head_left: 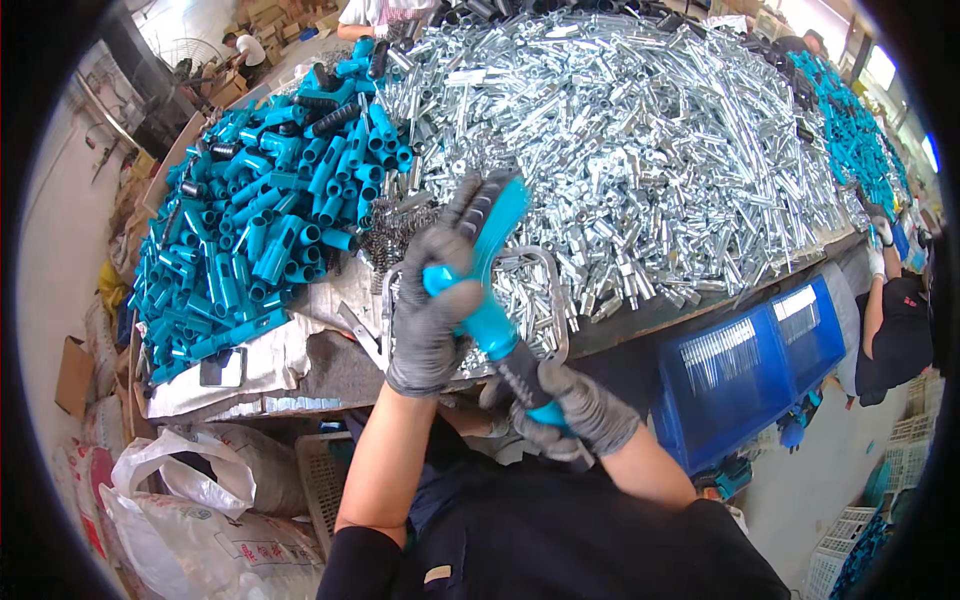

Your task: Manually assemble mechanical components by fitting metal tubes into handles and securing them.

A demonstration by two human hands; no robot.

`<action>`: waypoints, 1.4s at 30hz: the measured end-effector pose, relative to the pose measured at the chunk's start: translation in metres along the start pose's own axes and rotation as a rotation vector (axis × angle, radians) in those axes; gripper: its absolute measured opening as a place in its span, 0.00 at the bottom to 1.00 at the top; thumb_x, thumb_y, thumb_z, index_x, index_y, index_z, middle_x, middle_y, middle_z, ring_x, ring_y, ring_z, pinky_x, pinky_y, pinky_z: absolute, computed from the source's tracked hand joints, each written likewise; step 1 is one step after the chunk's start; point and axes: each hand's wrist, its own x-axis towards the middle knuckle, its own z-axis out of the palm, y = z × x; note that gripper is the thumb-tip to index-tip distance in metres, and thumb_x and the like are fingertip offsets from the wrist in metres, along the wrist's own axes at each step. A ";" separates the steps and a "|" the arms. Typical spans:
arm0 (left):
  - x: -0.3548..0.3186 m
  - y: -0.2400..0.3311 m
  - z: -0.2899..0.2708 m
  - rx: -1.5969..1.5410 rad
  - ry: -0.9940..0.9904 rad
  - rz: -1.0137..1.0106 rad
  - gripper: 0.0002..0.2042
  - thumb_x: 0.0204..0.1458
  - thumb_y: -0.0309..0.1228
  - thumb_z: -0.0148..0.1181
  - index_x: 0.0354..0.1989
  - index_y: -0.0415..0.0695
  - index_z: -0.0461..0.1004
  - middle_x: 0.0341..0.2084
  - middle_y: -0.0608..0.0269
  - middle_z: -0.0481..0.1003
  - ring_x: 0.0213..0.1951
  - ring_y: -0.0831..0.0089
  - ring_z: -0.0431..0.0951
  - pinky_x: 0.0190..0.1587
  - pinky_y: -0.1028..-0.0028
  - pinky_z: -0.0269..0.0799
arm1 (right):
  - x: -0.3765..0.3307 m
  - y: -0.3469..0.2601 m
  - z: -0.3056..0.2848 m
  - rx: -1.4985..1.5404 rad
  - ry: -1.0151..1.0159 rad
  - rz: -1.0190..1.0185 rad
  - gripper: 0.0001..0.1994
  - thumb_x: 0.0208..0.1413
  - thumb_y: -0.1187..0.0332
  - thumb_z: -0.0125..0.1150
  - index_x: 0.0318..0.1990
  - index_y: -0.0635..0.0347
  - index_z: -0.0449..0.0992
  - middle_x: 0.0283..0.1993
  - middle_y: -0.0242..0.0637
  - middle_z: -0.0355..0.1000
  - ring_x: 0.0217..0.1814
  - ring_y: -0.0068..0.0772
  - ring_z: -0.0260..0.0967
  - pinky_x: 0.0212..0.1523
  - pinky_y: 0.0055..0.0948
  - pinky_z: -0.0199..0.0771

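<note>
A teal and black tubular tool body (490, 325) with a branching, handle-like upper part slants in front of my chest over the table edge. My left hand (433, 310), in a grey glove, wraps around its upper part. Lower down, my right hand (590, 405), also gloved in grey, grips the black and teal end. Behind the tool sits a metal-rimmed tray (558, 300) containing small shiny metal parts. A heap of dark coil springs (390, 240) lies just beyond my left hand.
Teal tubular housings (270, 200) are piled at the left, and shiny metal parts (640, 140) cover the middle and right. A phone (222, 368) lies near the front edge. Blue bins (725, 375) stand at right, white sacks (200, 530) at lower left. A co-worker (895, 325) is at far right.
</note>
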 end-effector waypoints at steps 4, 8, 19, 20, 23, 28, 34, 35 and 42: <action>0.016 0.024 -0.019 -0.659 -0.416 -0.017 0.25 0.49 0.60 0.49 0.31 0.46 0.63 0.28 0.53 0.72 0.37 0.59 0.72 0.57 0.52 0.58 | 0.002 0.007 0.006 -0.123 -0.107 -0.042 0.39 0.48 0.33 0.52 0.52 0.61 0.67 0.14 0.28 0.59 0.07 0.16 0.52 0.07 0.17 0.51; 0.024 0.047 -0.027 0.113 -0.355 0.002 0.25 0.54 0.55 0.46 0.35 0.41 0.67 0.31 0.52 0.74 0.41 0.61 0.74 0.59 0.59 0.57 | -0.014 -0.009 -0.022 -0.183 0.231 -0.051 0.36 0.50 0.35 0.51 0.49 0.63 0.68 0.15 0.27 0.61 0.07 0.15 0.51 0.07 0.17 0.49; 0.039 0.041 -0.051 0.330 -0.373 -0.304 0.22 0.60 0.43 0.46 0.51 0.35 0.71 0.49 0.56 0.73 0.54 0.70 0.69 0.60 0.70 0.58 | -0.008 -0.007 -0.044 -0.244 0.334 -0.114 0.34 0.51 0.39 0.54 0.50 0.64 0.69 0.14 0.26 0.59 0.08 0.15 0.52 0.08 0.16 0.52; 0.043 0.026 -0.068 0.356 -0.288 -0.277 0.22 0.60 0.43 0.46 0.51 0.35 0.71 0.48 0.55 0.73 0.54 0.69 0.70 0.59 0.70 0.58 | -0.009 -0.011 -0.019 -0.249 0.212 -0.064 0.34 0.51 0.38 0.54 0.51 0.63 0.69 0.15 0.26 0.59 0.09 0.15 0.51 0.08 0.17 0.52; 0.045 0.030 -0.038 0.381 -0.236 -0.199 0.24 0.60 0.45 0.45 0.50 0.35 0.72 0.48 0.55 0.73 0.53 0.67 0.71 0.58 0.70 0.60 | 0.016 0.051 -0.022 -0.199 -0.056 0.042 0.29 0.57 0.43 0.49 0.58 0.54 0.64 0.29 0.34 0.67 0.16 0.20 0.61 0.12 0.20 0.61; 0.041 0.052 -0.041 0.400 -0.317 -0.255 0.25 0.60 0.47 0.43 0.48 0.34 0.73 0.47 0.53 0.74 0.52 0.66 0.72 0.59 0.69 0.61 | -0.009 -0.015 -0.038 -0.206 0.225 -0.022 0.26 0.53 0.45 0.57 0.49 0.57 0.69 0.21 0.30 0.65 0.14 0.17 0.61 0.11 0.20 0.62; 0.047 0.057 -0.023 0.423 -0.412 -0.263 0.22 0.61 0.43 0.44 0.49 0.34 0.72 0.47 0.55 0.74 0.53 0.68 0.71 0.59 0.70 0.59 | 0.015 0.014 -0.034 -0.366 0.112 -0.004 0.25 0.54 0.44 0.56 0.50 0.52 0.70 0.16 0.23 0.59 0.12 0.13 0.54 0.10 0.18 0.56; 0.042 0.061 -0.023 0.459 -0.459 -0.209 0.22 0.61 0.42 0.44 0.48 0.34 0.73 0.46 0.55 0.75 0.51 0.69 0.72 0.58 0.71 0.61 | 0.013 0.001 -0.042 -0.447 0.254 -0.040 0.26 0.54 0.43 0.56 0.51 0.53 0.70 0.16 0.23 0.59 0.12 0.13 0.55 0.10 0.17 0.56; 0.044 0.070 -0.012 0.550 -0.452 -0.301 0.25 0.58 0.47 0.46 0.48 0.35 0.73 0.43 0.53 0.76 0.50 0.69 0.72 0.55 0.69 0.63 | 0.027 0.038 -0.021 -0.316 0.015 -0.126 0.25 0.55 0.50 0.55 0.54 0.58 0.66 0.19 0.28 0.62 0.13 0.20 0.58 0.13 0.23 0.60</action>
